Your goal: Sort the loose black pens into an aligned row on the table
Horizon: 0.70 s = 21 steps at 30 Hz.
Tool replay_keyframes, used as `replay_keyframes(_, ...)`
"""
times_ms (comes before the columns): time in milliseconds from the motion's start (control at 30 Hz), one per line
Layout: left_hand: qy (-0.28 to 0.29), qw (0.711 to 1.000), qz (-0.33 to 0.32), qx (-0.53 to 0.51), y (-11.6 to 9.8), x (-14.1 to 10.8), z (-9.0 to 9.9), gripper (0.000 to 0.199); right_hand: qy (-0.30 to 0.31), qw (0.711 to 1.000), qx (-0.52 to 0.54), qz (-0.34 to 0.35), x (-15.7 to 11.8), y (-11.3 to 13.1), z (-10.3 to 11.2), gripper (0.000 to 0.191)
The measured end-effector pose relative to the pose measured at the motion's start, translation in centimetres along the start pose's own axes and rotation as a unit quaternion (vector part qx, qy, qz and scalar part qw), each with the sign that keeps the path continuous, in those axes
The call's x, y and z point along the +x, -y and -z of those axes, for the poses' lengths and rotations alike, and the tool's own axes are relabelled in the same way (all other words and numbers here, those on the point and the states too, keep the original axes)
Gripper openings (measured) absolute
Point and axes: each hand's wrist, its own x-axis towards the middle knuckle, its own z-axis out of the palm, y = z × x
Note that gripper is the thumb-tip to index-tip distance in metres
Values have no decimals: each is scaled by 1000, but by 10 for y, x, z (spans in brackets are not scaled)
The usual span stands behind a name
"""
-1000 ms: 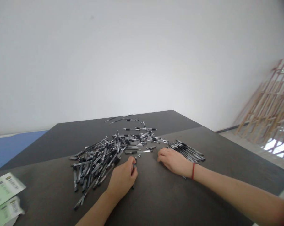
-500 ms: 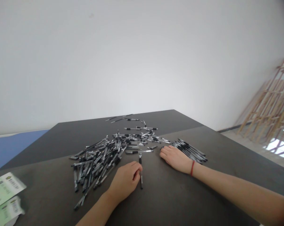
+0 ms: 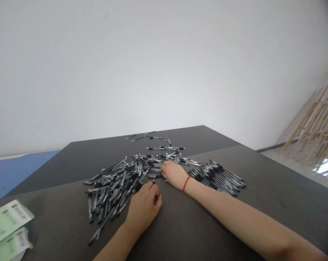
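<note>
We see the loose pens (image 3: 120,185) heaped left of table centre, tips and caps every which way. The pen row (image 3: 218,177) lies right of them, roughly parallel, slanted, well inside the right table edge. Our left hand (image 3: 143,204) is curled round a dark pen (image 3: 155,198), just beside the heap. Our right hand (image 3: 175,174) reaches over the pens at mid-table, fingers bent down; we can't tell if it grips one. A gap of dark table (image 3: 180,232) separates the hands; more tabletop runs toward the near side. Thin sticks (image 3: 130,137) lie close to the far edge, by the wall (image 3: 164,72). Green-and-white packets (image 3: 6,224) at near left; wooden frames (image 3: 313,127) stand beyond the right edge.
</note>
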Motion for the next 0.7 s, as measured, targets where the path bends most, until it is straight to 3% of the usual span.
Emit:
replay_keyframes(367,-34,999,25,-5,13,3,-5,14,24,999,-24,9,28,-1,-6,23)
replay_keyframes(700,-75,997,9,-16,21,4,-7,10,19,999,-31,10,-3,-17,-1,24)
